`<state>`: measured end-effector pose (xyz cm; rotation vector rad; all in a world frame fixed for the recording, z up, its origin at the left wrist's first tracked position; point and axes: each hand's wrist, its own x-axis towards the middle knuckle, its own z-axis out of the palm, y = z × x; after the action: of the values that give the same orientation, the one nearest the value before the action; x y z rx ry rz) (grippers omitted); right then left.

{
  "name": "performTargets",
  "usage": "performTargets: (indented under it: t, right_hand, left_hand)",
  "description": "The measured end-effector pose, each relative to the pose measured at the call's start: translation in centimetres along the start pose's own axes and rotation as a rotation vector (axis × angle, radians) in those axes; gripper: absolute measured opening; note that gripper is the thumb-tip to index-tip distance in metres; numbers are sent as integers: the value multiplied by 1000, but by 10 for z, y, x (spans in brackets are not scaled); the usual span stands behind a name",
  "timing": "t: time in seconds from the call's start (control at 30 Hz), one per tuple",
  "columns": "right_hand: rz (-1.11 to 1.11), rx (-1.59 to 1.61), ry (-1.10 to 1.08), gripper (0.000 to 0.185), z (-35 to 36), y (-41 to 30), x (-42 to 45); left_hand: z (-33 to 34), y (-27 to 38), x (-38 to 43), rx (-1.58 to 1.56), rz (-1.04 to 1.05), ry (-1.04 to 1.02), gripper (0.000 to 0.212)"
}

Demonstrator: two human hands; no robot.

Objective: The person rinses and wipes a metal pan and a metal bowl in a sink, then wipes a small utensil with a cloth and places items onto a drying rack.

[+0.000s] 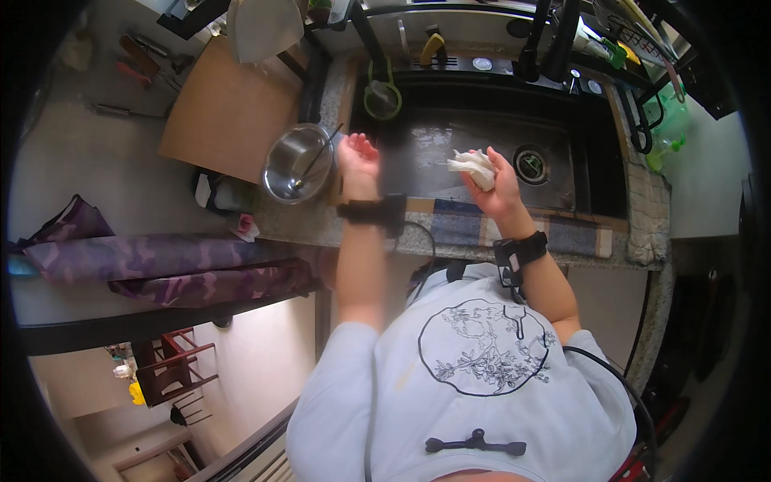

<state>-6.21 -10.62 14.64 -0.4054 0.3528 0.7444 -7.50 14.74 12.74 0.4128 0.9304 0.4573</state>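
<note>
My right hand (505, 191) is over the front of the dark sink (482, 135). A crumpled piece of white paper towel or cloth (474, 167) rests in its fingers. My left hand (359, 159) is palm up at the sink's left edge, its fingers loosely curled, and nothing shows in it. Just left of that hand stands a shiny metal bowl (277, 158). A long thin utensil (317, 158) leans inside the bowl, its upper end past the rim. Whether my left hand touches the bowl is hard to tell because of blur.
A brown board (229, 108) lies left of the bowl. A green-rimmed strainer (382, 99) hangs at the sink's back left, and the drain (532, 164) is at its right. A folded cloth (647, 211) lies on the right counter. A black rack post (560, 42) rises behind the sink.
</note>
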Motion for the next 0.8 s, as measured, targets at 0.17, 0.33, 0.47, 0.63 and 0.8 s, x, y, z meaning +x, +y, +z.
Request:
performTargets:
  t: [0.17,0.33,0.47,0.63,0.8]
  right_hand:
    - [45,28,-102,31,9,5,-5]
    - [37,47,-83,32,10,-2,-7]
    - [7,41,-89,33,3,-9,-7]
    - [8,41,-86,33,-1,-14,-8]
    - [-65,88,-102,34,-13,-24,-2]
  left_hand:
    - [-2,8,26,-47,-129,-16,38]
    - [6,13,35,-161,-89,-106,33]
    - [3,15,43,-142,-56,-80,26]
    - [-6,12,36,-24,90,-59,22]
    - [7,-28,-62,242,172,-133,18]
